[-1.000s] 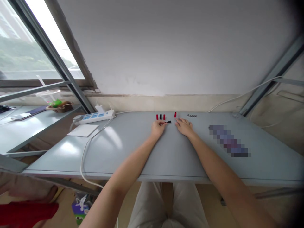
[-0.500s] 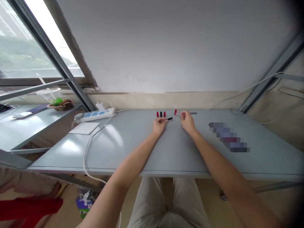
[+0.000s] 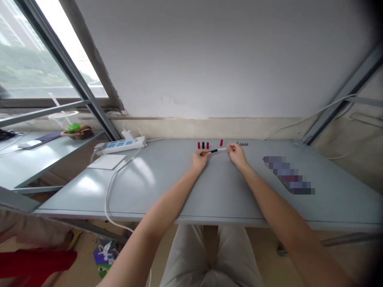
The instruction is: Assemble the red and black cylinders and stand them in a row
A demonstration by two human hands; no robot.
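Note:
My left hand (image 3: 200, 159) pinches a slim black tube (image 3: 213, 151) that points right. My right hand (image 3: 237, 155) has thumb and fingers closed around a thin pale rod (image 3: 222, 149). The rod's left end meets the black tube's right end, in line with it; whether it sits inside cannot be made out. Just beyond my left hand stand a red cylinder (image 3: 199, 145), a black cylinder (image 3: 203, 145) and another red cylinder (image 3: 207, 145). A separate red cylinder (image 3: 221, 142) stands beyond the rod. Several small dark pieces (image 3: 244, 144) lie in a row beside my right hand.
A pixelated phone-like object (image 3: 289, 175) lies on the grey table (image 3: 215, 199) at right. At left are a white power strip (image 3: 121, 145), a flat white square (image 3: 107, 161) and a cable (image 3: 115, 173) running over the front edge. A wall (image 3: 209, 71) rises behind.
The pale rod in my right hand has come down from near the lone red cylinder to the black tube's end. My left hand has hardly moved.

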